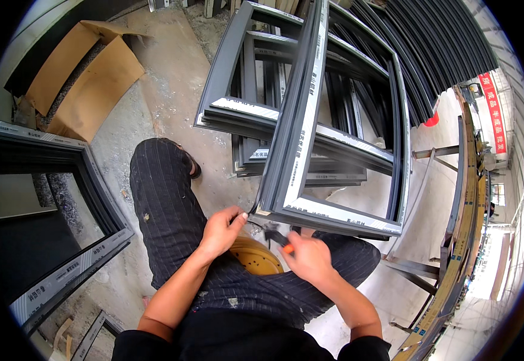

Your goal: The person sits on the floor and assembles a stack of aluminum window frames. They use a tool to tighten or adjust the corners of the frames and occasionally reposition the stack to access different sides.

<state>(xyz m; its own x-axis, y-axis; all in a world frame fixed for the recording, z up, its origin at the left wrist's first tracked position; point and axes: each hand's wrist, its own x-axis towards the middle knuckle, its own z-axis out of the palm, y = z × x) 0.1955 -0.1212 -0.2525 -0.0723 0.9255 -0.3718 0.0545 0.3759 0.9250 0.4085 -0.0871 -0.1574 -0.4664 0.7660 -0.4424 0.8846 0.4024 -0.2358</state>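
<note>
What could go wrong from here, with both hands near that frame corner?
The right hand grips what looks like a hammer; a stray stroke might catch the left hand at the frame corner. The top window frame lies askew over other frames, its near corner overhanging, so it might shift if knocked.

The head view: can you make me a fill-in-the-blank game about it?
1. The ____ hand holds the black-and-orange handheld tool.
2. Beside the topmost rectangular dark-grey metal frame's lower-left corner is the ____ hand.
3. The long printed banner at far right is coloured ____.

Missing words: right; left; red.
</note>
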